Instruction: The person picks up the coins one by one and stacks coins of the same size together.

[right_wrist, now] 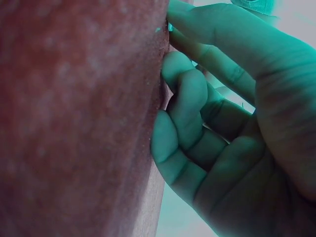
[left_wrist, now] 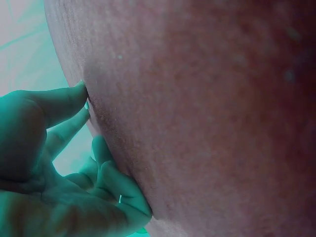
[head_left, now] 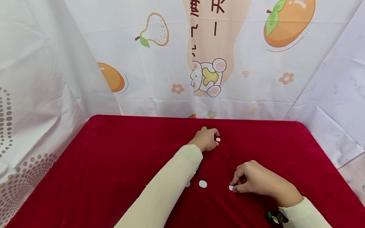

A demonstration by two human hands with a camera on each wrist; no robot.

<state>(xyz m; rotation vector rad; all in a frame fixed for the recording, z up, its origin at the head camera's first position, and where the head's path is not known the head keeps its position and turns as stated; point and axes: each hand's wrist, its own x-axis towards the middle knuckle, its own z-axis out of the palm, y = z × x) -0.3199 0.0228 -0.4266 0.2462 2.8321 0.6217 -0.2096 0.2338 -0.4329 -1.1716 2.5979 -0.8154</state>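
Observation:
Near the far edge of the red-covered table, my left hand (head_left: 204, 138) pinches a small flat white disc (head_left: 218, 139) between thumb and forefinger. In the left wrist view the left hand (left_wrist: 64, 153) has its fingertips down at the cloth, other fingers curled. Closer in and to the right, my right hand (head_left: 256, 178) pinches another white disc (head_left: 231, 188) at the cloth, the fingertips partly covering it. The right wrist view shows the right hand (right_wrist: 222, 113) with its remaining fingers bent against the cloth. Between the arms lies a third white disc (head_left: 203, 184).
One more pale disc (head_left: 188, 184) shows partly from behind the left sleeve (head_left: 164, 194). Red cloth (head_left: 125, 152) covers the table. A printed white curtain (head_left: 153, 70) hangs behind it, with more hangings at both sides. A dark wrist strap (head_left: 276, 217) sits at the right cuff.

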